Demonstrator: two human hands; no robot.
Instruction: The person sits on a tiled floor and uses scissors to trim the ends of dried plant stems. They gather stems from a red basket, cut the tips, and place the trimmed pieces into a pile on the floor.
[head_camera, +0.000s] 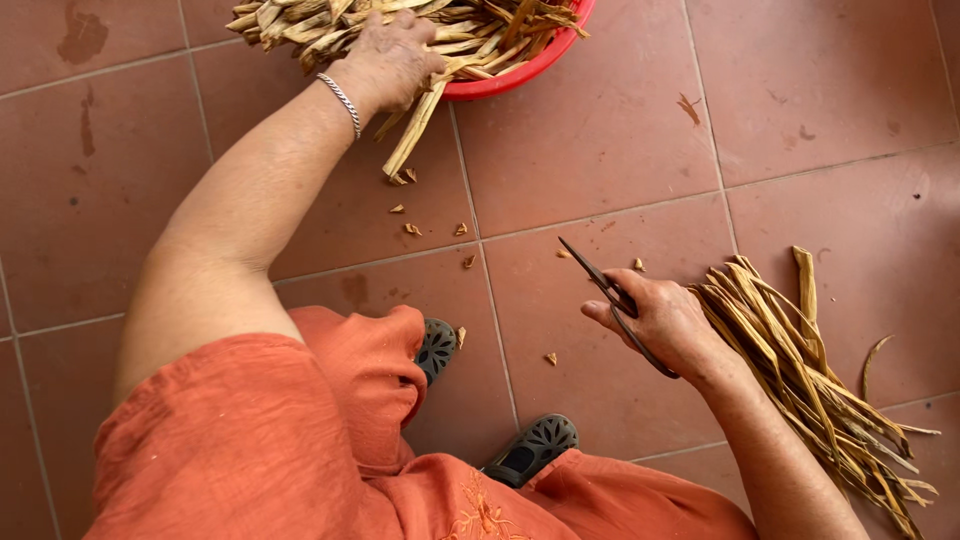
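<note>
Over the red basin (520, 72), the left hand (392, 58) clutches dried husks (420, 118) that could spill, while the right hand (665, 322) grips scissors (612, 296) (blades parted, a nick risk).

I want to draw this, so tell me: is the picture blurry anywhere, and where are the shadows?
Head view: sharp nearly all over, the scissors in the right hand crisp; soft, even light with only faint shadows beside the arms and under the dried leaf strips; no glare on the floor tiles; the left hand at the red basin looks slightly stretched near the frame edge.
</note>
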